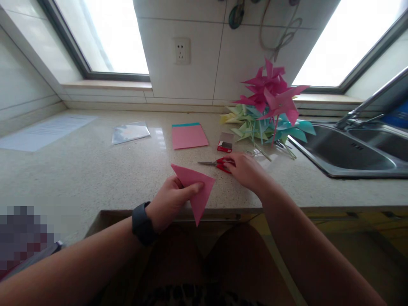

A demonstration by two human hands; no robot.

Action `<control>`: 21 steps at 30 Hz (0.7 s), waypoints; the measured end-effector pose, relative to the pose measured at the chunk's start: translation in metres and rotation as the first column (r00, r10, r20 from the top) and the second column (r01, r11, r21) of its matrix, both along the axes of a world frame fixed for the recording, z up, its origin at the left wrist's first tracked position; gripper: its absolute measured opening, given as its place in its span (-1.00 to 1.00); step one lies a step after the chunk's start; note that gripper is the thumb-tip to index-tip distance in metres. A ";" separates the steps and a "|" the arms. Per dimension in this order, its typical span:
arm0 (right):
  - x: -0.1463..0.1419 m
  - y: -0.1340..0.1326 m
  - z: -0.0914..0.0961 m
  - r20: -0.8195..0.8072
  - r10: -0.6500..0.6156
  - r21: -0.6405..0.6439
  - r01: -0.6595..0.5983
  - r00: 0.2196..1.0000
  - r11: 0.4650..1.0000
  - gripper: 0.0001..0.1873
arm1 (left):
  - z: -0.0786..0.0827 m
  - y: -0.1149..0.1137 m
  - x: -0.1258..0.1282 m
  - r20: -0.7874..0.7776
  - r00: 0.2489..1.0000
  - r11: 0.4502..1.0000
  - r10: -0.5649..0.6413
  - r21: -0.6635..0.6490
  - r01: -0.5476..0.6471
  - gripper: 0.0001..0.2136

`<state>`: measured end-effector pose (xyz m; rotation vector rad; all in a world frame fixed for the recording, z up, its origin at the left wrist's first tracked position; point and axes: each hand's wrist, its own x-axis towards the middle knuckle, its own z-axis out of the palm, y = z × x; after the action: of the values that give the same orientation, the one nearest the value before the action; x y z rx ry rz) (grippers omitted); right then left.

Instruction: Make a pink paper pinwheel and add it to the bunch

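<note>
Near forearms (95,250) end in left fingers (193,190) pinching triangular pink paper (202,200), which overtight pressure could crease, and right fingers (230,164) gripping red-handled scissors (219,161).

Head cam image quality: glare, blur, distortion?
All head view: left window and right window blown out white; pale glare patch on countertop; legs in shadow; window frames slant, likely wide-angle distortion; pink paper in left hand fairly sharp; lower left pixelated.

Both forearms (296,229) extend forward, left hand (177,193) pinching with thumb (193,190) uppermost, right hand (245,167) palm-down with fingers (230,158) bent.
</note>
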<state>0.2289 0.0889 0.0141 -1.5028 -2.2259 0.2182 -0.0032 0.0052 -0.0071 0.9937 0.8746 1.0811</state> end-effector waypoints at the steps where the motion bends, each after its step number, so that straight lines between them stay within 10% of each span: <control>1: 0.000 0.003 -0.001 0.041 0.007 -0.012 -0.006 0.999 1.000 -0.81 | 0.000 0.000 0.000 0.001 1.000 1.000 0.001 0.000 -0.001 -0.85; 13: 0.003 -0.008 0.011 0.227 -0.072 0.007 0.073 0.971 0.997 -0.79 | 0.001 -0.003 0.001 0.035 0.999 1.000 0.008 0.003 -0.008 -0.83; 17: 0.004 -0.021 0.012 -0.261 -0.110 -0.034 0.105 0.959 0.994 -0.78 | 0.002 -0.004 0.003 0.043 0.999 1.000 0.028 -0.002 -0.028 -0.84; 21: -0.004 -0.036 0.011 -0.819 -0.034 -0.157 -0.167 0.573 0.973 -0.76 | 0.002 -0.004 0.005 0.039 0.996 0.997 0.076 -0.030 -0.075 -0.82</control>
<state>0.2250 0.0534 0.0251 -1.0529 -1.4934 1.0050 0.0013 0.0013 -0.0047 0.9185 0.8990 1.1460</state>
